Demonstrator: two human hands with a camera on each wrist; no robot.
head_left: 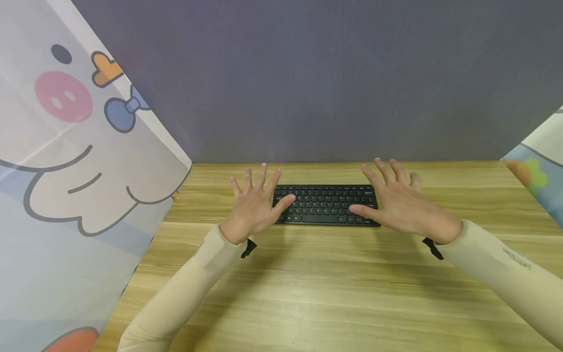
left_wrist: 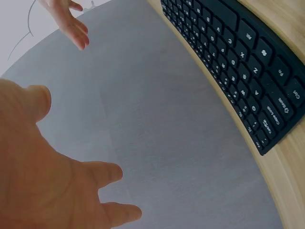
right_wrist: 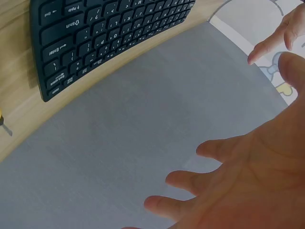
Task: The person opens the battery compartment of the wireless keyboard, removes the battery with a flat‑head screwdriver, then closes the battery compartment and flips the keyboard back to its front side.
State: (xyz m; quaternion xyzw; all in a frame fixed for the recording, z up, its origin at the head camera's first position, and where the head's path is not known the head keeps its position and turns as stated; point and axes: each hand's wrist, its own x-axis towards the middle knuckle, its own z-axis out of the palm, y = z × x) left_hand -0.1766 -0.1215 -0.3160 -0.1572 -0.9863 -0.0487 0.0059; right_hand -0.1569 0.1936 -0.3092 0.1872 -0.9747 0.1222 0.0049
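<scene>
A black compact keyboard (head_left: 325, 205) lies flat toward the back of the wooden table. My left hand (head_left: 254, 209) hovers at its left end, fingers spread and thumb overlapping the leftmost keys in the head view. Over the other end is my right hand (head_left: 399, 208), also with fingers fanned out and its thumb across the right-hand keys in that view. In the left wrist view the left palm (left_wrist: 43, 176) shows bare, clear of the keyboard. The right palm (right_wrist: 243, 186) likewise holds nothing in the right wrist view.
The wooden tabletop (head_left: 308, 293) ends at a grey panel (head_left: 308, 83) behind the keyboard. Cartoon-printed sheets (head_left: 110, 181) flank the table on both sides. A small yellow and black object with a thin grey tip (right_wrist: 5, 126) sits at the left edge of the right wrist view.
</scene>
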